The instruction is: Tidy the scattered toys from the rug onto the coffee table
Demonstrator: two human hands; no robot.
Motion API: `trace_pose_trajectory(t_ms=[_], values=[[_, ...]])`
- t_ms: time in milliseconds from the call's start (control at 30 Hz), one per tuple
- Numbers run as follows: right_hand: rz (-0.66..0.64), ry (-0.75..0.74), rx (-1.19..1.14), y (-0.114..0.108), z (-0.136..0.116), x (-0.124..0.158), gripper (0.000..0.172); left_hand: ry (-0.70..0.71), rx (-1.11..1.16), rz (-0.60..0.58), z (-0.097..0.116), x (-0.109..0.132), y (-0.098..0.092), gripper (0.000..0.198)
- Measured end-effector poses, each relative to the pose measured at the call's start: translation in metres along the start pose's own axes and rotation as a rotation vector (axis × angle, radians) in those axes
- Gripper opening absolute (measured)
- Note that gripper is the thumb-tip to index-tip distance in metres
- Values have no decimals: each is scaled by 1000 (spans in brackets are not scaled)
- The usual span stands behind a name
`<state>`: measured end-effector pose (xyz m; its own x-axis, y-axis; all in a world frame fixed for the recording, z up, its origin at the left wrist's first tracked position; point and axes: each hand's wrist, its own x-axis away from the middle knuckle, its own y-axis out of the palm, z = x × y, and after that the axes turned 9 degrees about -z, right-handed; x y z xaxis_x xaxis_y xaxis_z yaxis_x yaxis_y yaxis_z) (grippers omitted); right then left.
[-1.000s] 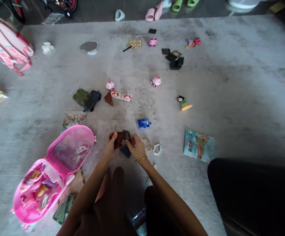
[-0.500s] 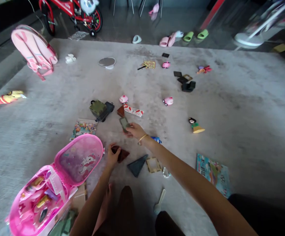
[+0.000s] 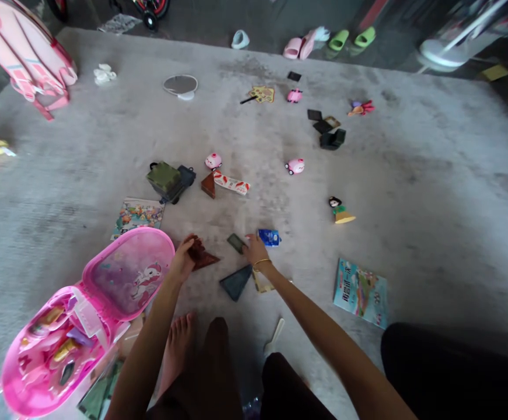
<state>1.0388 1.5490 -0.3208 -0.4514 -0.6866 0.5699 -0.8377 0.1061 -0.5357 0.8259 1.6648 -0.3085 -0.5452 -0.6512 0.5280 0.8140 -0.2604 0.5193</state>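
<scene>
Here, on a grey carpet [image 3: 433,186], a person works with both hands among scattered toys. From left, a pink backpack [image 3: 24,52] stands near the carpet's far left corner, and an open pink case [image 3: 122,265], its base filled with small toys, lies toward the near left. A picture book [image 3: 138,214] lies just beyond the lid, with a green toy truck [image 3: 165,179] past it. The left hand [image 3: 184,261] is closed around a dark brown triangular piece [image 3: 205,261], one point aimed right, while a brown wedge [image 3: 208,185] sits farther toward the carpet's far edge. A blue-grey triangle [image 3: 235,283] lies nearer the person. Next, the right hand [image 3: 255,252] has its fingers narrow at the right end of a small green rectangular piece [image 3: 235,242]; whether it grips or merely touches cannot be told. A tan frame [image 3: 261,284] shows partly behind the wrist, and a blue pouch [image 3: 270,237] lies just beside the fingers. At right, a doll [image 3: 340,211] lies beyond a blue book [image 3: 361,291].
</scene>
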Motion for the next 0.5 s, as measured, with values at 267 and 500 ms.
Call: trace_pose_trajectory(t_ms=[267, 500], values=[[-232, -615, 591, 39, -29, 23, 43, 220, -1171, 55, 23, -30, 8, 60], [-361, -588, 677, 103, -74, 27, 25, 308, -1795, 79, 55, -122, 62, 66]])
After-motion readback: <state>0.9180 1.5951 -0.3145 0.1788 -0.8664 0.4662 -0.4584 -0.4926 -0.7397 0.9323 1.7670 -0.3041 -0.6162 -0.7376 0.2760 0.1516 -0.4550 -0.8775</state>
